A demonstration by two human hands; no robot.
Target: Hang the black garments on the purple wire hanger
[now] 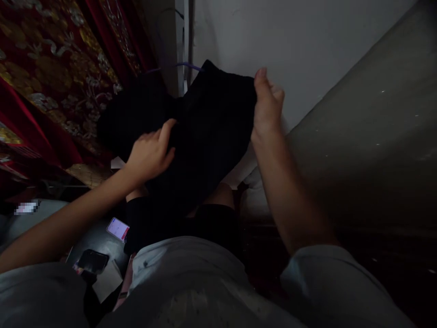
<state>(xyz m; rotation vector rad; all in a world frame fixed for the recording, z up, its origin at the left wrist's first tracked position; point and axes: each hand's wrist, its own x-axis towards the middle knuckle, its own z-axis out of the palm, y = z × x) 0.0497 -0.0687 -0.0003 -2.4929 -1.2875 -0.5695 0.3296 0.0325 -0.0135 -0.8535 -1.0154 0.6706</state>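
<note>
A black garment (208, 132) is held up in front of me, above my lap. My right hand (266, 107) pinches its upper right edge, thumb up and fingers closed on the cloth. My left hand (152, 152) rests on the garment's left side, fingers curled and pressing into the fabric. A purple hanger (186, 66) shows just above the cloth's top edge. The lower part of the garment hangs down over my knees.
A red and gold patterned fabric (58, 68) fills the upper left. A white wall (290, 41) is behind, a grey surface (375, 136) slopes at right. A phone with a lit screen (118, 228) and a dark phone (92, 262) lie at lower left.
</note>
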